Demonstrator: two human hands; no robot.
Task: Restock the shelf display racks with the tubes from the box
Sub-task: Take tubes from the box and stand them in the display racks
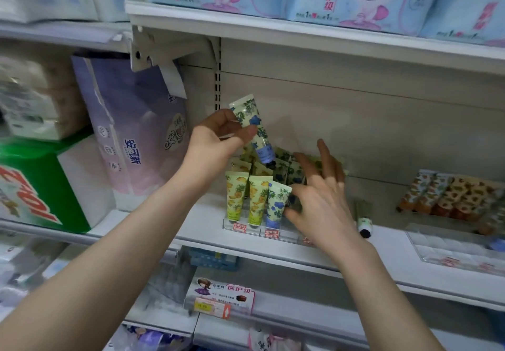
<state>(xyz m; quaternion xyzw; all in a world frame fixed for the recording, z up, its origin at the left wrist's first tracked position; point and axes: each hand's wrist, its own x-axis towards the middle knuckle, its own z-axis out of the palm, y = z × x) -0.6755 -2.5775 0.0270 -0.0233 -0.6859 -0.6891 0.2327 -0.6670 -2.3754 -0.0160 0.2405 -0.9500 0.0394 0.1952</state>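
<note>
My left hand (218,137) holds a blue-flowered tube (255,129) cap down, tilted, above a clear tiered display rack (246,226) on the white shelf (191,230). The rack holds two yellow pineapple tubes (236,197) in front, a blue-flowered tube (276,203) beside them, and several more tubes behind. My right hand (319,197) reaches into the rack's right side; its thumb and forefinger pinch a dark-patterned tube (293,200) next to the front blue one, and the other fingers stretch back over the rear rows. The box is not in view.
A single tube (363,218) lies loose on the shelf right of my right hand. A second clear rack (451,249) with orange-patterned tubes (448,194) stands at the far right. Purple tissue packs (131,132) and a green-and-white box (41,192) fill the left. Shelves run above and below.
</note>
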